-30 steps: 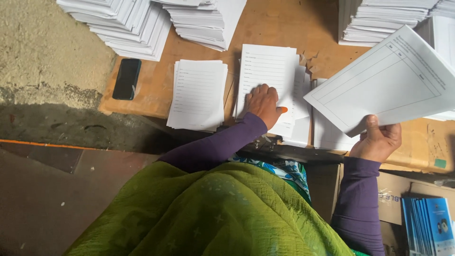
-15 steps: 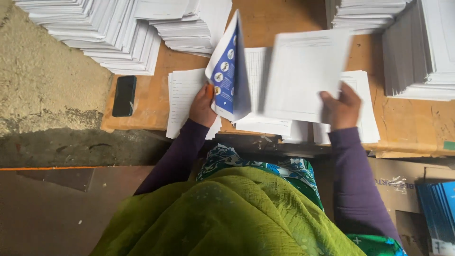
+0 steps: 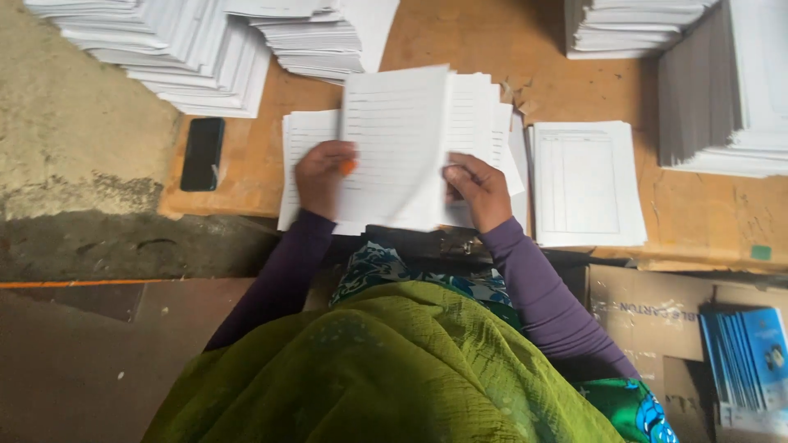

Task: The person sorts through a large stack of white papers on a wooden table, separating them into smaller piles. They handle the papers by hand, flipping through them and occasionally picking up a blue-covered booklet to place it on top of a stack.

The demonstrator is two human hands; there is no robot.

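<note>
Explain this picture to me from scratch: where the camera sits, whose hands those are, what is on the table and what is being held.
There is no machine here. The single picture comes from a camera worn on a person's head, looking down past a green shawl and purple sleeves at their own bare hands. The left hand and right hand together hold a ruled white sheet above a pile of ruled sheets. All this sits on a wooden table. To the right lies another stack of printed sheets; taller paper stacks line the far edge. A black phone lies at the left. Blue booklets stand in a cardboard box at lower right.
</note>
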